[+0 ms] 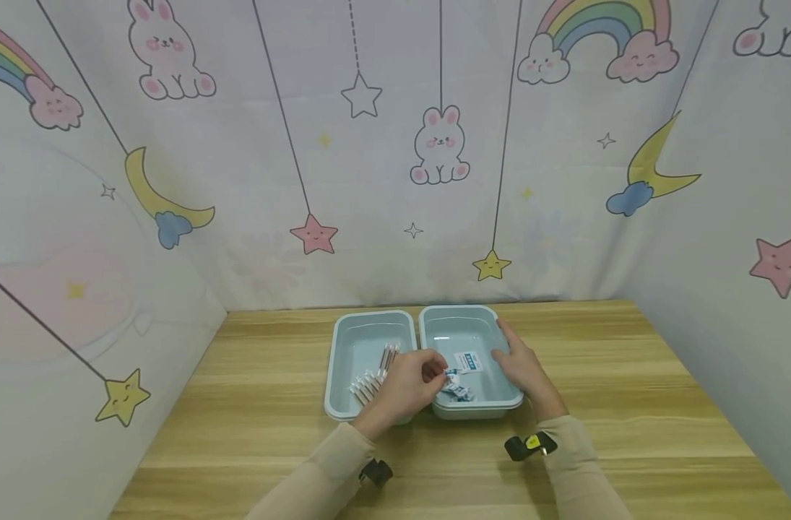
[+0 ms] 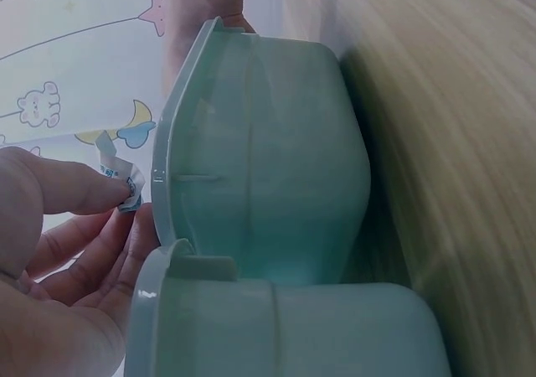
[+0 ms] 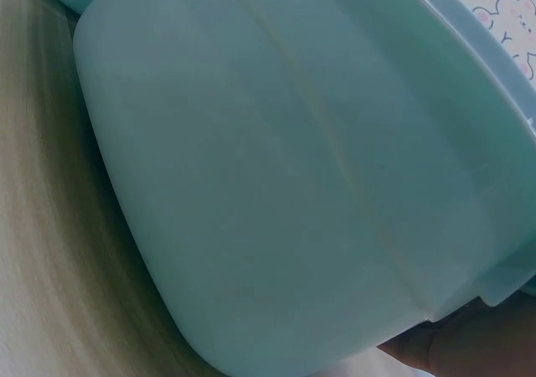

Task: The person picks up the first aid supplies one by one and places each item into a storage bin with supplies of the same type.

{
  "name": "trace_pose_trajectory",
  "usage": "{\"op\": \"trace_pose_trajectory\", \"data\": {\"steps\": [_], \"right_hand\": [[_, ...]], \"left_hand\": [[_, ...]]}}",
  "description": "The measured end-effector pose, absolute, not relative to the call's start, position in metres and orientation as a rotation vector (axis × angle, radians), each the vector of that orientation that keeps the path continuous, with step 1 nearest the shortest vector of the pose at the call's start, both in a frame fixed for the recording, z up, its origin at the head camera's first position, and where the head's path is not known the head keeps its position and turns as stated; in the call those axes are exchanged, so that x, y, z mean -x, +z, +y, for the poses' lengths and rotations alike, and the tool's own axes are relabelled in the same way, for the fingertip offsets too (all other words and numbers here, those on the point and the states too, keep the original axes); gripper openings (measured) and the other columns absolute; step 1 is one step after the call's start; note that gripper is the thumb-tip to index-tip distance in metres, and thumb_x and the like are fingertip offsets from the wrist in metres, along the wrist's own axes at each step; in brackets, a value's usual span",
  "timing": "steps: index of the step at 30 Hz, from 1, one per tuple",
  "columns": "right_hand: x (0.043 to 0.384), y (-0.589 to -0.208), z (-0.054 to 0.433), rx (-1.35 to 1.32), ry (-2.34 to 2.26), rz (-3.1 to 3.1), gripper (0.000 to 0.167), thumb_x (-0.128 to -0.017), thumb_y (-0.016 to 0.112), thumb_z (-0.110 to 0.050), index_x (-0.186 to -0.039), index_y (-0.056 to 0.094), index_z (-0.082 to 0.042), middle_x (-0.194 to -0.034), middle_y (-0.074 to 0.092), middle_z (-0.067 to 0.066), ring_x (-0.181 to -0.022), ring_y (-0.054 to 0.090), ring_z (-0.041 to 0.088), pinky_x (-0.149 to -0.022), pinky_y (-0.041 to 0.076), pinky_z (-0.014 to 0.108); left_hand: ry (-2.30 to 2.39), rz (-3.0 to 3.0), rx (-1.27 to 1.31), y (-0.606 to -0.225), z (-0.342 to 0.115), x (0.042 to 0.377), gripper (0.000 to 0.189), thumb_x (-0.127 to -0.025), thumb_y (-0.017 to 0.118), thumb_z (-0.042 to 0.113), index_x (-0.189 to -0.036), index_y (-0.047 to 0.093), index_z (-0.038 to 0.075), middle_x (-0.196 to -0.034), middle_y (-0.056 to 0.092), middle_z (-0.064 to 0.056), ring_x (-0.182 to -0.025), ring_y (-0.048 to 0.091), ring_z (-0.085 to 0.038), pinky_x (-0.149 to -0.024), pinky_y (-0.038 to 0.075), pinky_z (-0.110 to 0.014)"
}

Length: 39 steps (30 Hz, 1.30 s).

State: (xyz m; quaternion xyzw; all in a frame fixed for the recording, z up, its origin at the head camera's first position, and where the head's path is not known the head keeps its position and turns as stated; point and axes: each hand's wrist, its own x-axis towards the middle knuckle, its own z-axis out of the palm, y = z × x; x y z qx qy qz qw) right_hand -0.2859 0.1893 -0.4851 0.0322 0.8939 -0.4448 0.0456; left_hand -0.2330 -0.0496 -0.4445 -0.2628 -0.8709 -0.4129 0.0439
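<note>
My left hand (image 1: 409,381) is at the left rim of the right light-blue plastic basin (image 1: 434,334). Its thumb and fingers pinch a small crumpled white packet with blue print (image 2: 127,180), seen best in the left wrist view. Inside that basin lie a flat white-and-blue packet (image 1: 470,362) and a crumpled one (image 1: 459,391). My right hand (image 1: 524,368) grips the basin's right rim, thumb inside and fingers along the outer side. In the right wrist view, the basin wall (image 3: 285,184) hides most of that hand.
Close beside, on the left, stands a matching basin (image 1: 338,354) with several bundles of cotton swabs (image 1: 367,386), partly behind my left hand. Both basins stand on a wood-grain table (image 1: 271,440). A printed cloth (image 1: 382,267) rises behind the table's back edge and along both sides.
</note>
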Motion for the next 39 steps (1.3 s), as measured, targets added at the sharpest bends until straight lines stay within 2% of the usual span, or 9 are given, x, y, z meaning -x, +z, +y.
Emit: {"op": "trace_pose_trajectory", "data": {"steps": [5,20,39], "right_hand": [[0.2848,-0.4851,0.1891,-0.103,-1.351,2.725,0.066,-0.100,0.043,-0.015,-0.158,0.011,-0.018,-0.161,0.017,0.020,-0.143,0.022,0.047,-0.112,0.027,0.063],[0.2841,-0.4847,0.1902,-0.083,-1.338,2.741,0.066,-0.099,0.043,-0.013,-0.157,0.011,-0.016,-0.161,0.016,0.020,-0.144,0.019,0.046,-0.115,0.021,0.062],[0.2838,-0.4837,0.1910,-0.075,-1.335,2.756,0.066,-0.099,0.044,-0.014,-0.157,0.013,-0.017,-0.160,0.018,0.020,-0.144,0.021,0.047,-0.114,0.023,0.063]], "left_hand": [[-1.274,-2.648,0.806,-0.4444,-0.0491,0.2334,0.006,-0.088,0.068,0.009,-0.094,0.069,0.009,-0.084,0.069,0.002,-0.074,0.062,-0.003,-0.067,0.054,-0.016],[-1.232,-2.660,0.792,-0.4450,-0.0480,0.2368,0.006,-0.087,0.069,0.011,-0.093,0.068,0.011,-0.083,0.069,0.004,-0.073,0.061,-0.001,-0.065,0.053,-0.014],[-1.244,-2.640,0.806,-0.4434,-0.0462,0.2379,0.005,-0.087,0.069,0.009,-0.092,0.068,0.009,-0.082,0.069,0.002,-0.072,0.061,-0.003,-0.065,0.053,-0.015]]}}
